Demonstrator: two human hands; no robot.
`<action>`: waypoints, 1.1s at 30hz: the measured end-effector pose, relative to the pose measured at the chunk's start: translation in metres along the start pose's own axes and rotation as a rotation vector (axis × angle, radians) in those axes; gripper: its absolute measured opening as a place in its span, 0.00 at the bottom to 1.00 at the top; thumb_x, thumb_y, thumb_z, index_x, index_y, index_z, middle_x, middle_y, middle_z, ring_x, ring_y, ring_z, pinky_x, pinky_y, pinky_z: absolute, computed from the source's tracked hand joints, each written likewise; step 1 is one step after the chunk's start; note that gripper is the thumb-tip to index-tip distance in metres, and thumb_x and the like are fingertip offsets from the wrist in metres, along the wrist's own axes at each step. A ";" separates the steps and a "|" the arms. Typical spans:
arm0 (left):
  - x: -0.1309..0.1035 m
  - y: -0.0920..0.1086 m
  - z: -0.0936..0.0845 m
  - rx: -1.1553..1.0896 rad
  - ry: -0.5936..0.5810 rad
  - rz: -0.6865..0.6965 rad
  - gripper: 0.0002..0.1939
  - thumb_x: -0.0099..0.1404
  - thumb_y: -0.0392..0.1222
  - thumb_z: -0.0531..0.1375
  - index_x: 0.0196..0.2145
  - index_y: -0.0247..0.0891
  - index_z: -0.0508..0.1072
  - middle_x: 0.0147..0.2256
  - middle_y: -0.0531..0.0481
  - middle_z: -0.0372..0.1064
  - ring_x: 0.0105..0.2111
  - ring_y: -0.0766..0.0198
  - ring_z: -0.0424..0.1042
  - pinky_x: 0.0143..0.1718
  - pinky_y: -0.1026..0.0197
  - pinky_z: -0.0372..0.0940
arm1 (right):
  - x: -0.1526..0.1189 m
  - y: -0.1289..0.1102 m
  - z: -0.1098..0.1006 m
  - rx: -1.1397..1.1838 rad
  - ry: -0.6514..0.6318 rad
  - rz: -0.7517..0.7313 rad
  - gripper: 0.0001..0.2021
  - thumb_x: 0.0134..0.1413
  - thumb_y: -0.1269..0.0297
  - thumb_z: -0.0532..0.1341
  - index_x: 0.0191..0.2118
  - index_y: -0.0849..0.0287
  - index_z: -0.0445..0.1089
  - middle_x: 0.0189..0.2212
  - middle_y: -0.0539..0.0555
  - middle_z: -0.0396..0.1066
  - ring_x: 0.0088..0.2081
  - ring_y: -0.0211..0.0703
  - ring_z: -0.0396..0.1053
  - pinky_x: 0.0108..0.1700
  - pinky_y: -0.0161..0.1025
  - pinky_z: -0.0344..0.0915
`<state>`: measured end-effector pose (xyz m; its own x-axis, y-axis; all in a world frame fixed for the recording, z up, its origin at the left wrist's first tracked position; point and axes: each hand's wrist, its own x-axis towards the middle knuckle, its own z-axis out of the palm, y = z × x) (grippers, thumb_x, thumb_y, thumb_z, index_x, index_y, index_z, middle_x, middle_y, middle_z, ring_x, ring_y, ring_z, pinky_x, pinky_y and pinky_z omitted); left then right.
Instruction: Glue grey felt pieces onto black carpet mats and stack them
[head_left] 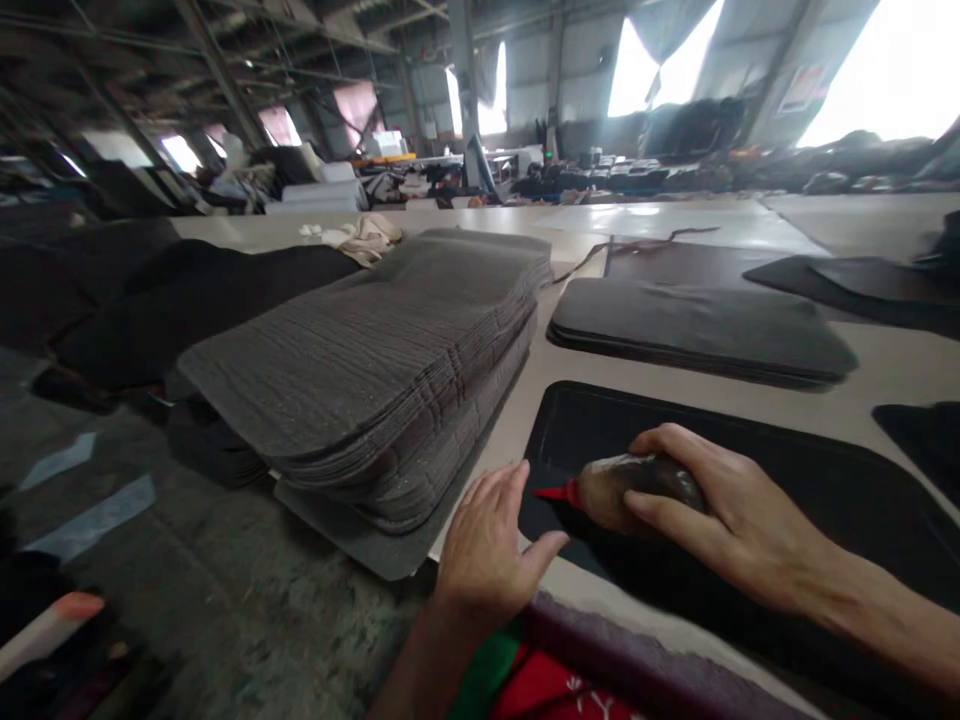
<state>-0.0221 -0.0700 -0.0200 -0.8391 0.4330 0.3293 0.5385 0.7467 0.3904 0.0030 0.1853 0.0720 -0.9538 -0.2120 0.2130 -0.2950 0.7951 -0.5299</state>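
My right hand [720,510] is wrapped round a brownish squeeze bottle [611,490] with a red pointed nozzle. The bottle lies nearly level over a black rounded-corner mat [750,450], its nozzle aimed left near the mat's left edge. Whether the tip touches the mat I cannot tell. My left hand [491,550] is at the near left corner of the mat, fingers stretched out and thumb apart, holding nothing. Left of it rises a tall stack of grey textured mats [375,350] with rounded corners.
Behind the black mat lies a lower stack of dark mats [697,325] on the pale table [517,415]. Dark sheets [862,285] sit at the far right. Beige cloth [364,238] rests beyond the tall stack. Black material [202,300] is piled at left, above the concrete floor [300,590].
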 end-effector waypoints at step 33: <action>0.002 0.000 0.001 0.021 0.031 0.018 0.34 0.64 0.50 0.66 0.61 0.33 0.61 0.60 0.37 0.65 0.60 0.48 0.64 0.63 0.41 0.63 | 0.021 -0.028 -0.016 -0.146 -0.091 -0.066 0.08 0.58 0.60 0.56 0.41 0.56 0.65 0.33 0.52 0.70 0.32 0.45 0.66 0.34 0.40 0.55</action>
<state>-0.0239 -0.0691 -0.0200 -0.8262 0.4309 0.3629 0.5516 0.7497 0.3657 -0.0077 0.1677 0.1048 -0.9359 -0.3114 0.1649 -0.3519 0.8504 -0.3911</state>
